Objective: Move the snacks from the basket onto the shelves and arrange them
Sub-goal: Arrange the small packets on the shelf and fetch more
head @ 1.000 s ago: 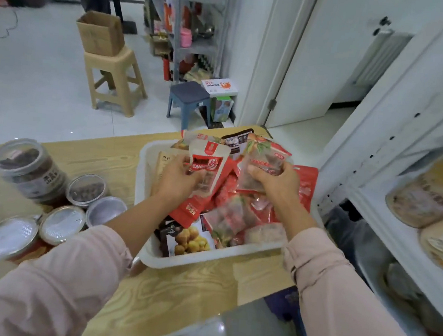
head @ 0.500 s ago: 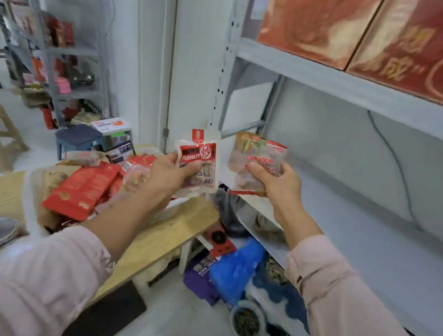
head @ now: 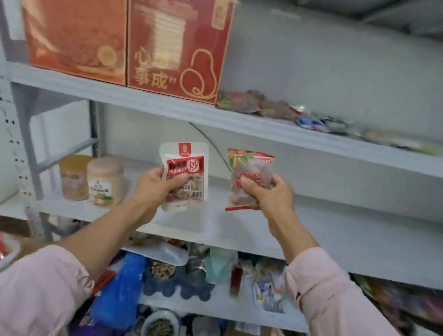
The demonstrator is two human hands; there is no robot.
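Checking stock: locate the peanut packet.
Head view, left of centre: the left hand grips the peanut packet before the middle shelf, right of two jars.

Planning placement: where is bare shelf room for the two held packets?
Middle grey metal shelf is bare right of the two tan lidded jars. Upper shelf is crowded: red cardboard boxes, then loose packets. Lower shelves are cluttered.

The grey metal shelving's upper shelf (head: 166,106) carries 2 red gift boxes (head: 176,40) at its left end. Just right of the boxes lies a row of small snack packets (head: 297,112). Below the boxes, on the middle shelf (head: 344,235), 2 lidded jars (head: 105,180) stand side by side. Lower still, a cluttered bottom shelf (head: 227,306) holds a blue bag (head: 122,291).
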